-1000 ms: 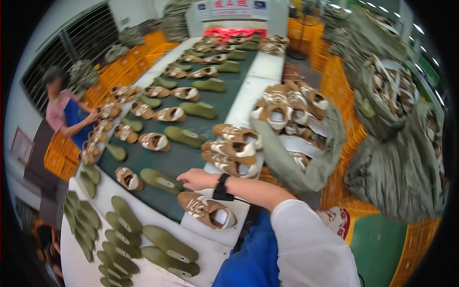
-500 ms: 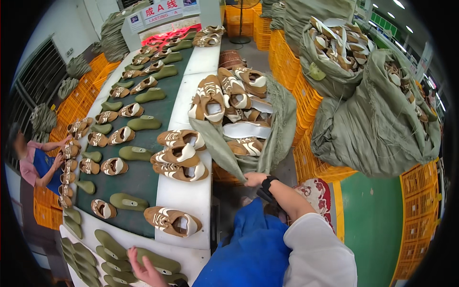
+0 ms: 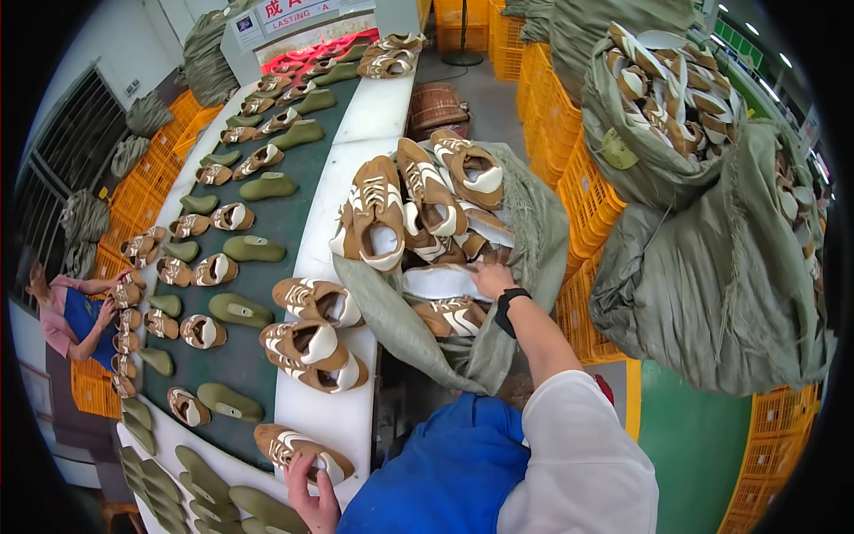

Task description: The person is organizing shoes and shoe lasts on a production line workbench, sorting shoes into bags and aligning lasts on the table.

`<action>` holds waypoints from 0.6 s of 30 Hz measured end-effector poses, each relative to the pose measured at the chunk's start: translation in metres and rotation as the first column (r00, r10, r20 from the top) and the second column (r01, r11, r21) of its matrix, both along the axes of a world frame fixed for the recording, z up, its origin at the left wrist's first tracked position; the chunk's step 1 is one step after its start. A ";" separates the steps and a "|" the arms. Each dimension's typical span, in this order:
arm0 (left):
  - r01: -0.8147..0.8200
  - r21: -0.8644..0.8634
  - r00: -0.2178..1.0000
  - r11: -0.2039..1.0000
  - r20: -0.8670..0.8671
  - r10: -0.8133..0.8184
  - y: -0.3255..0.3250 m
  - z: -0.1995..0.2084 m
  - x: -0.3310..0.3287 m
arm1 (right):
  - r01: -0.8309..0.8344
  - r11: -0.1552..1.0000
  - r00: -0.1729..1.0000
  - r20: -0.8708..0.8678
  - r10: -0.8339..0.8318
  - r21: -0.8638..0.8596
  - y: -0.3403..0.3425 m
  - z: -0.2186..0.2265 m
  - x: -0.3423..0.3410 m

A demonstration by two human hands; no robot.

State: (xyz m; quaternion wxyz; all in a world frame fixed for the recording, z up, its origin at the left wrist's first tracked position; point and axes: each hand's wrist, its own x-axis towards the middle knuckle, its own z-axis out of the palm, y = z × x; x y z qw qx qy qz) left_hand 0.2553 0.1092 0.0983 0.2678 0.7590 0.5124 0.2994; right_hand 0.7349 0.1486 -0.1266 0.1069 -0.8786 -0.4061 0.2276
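Observation:
My right hand point(image 3: 492, 279) is inside a green woven sack point(image 3: 418, 343), its fingers closed over the right end of a shoe upper with a white underside point(image 3: 440, 283). Around it in the sack lie more brown shoe uppers with white stripes, one just below it point(image 3: 450, 317). Laced brown uppers point(image 3: 375, 218) rest on top at the sack's left side. My left hand point(image 3: 313, 496) is at the heel of a single brown shoe upper point(image 3: 298, 449) on the white table ledge point(image 3: 325, 400). Its fingers are spread apart, partly overlapping the heel.
A dark green conveyor belt point(image 3: 267, 360) carries brown uppers and green shoe lasts point(image 3: 240, 310). More lasts point(image 3: 205, 474) lie at its near end. At far left a person point(image 3: 84, 316) handles uppers. Stacked orange crates point(image 3: 587, 200) and full sacks point(image 3: 712, 267) stand right.
My right hand has let go of the sack's rim and moved into it, onto a shoe upper. My left hand has moved up and right from the lasts to the single upper.

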 end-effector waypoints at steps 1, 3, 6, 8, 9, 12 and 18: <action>0.045 0.033 0.999 0.998 -0.013 -0.044 0.005 -0.003 0.008 | -0.037 0.999 0.996 0.087 0.035 0.016 0.007 -0.005 0.008; 0.028 -0.012 1.000 1.000 -0.009 -0.028 0.012 -0.003 0.029 | 0.042 0.998 0.987 0.152 -0.048 0.048 0.027 -0.014 0.029; 0.049 0.030 0.991 0.998 -0.130 -0.045 0.020 -0.003 0.048 | -0.048 0.998 0.963 0.266 0.038 0.029 0.051 -0.022 0.035; 0.056 0.034 0.990 0.998 -0.135 -0.051 0.024 0.002 0.061 | -0.130 0.991 0.943 0.311 0.117 0.022 0.069 -0.027 0.032; 0.027 -0.003 0.993 1.000 -0.113 -0.027 0.024 0.002 0.065 | -0.101 0.992 0.963 0.244 0.117 -0.076 0.076 -0.043 0.040; -0.057 -0.121 0.998 0.991 -0.044 0.052 0.023 -0.003 0.066 | 0.054 0.994 0.994 0.104 -0.044 -0.096 0.091 -0.058 0.054; -0.101 -0.144 0.995 0.984 -0.018 0.099 0.017 -0.010 0.053 | -0.057 0.998 0.976 0.207 0.064 -0.036 0.067 0.002 0.046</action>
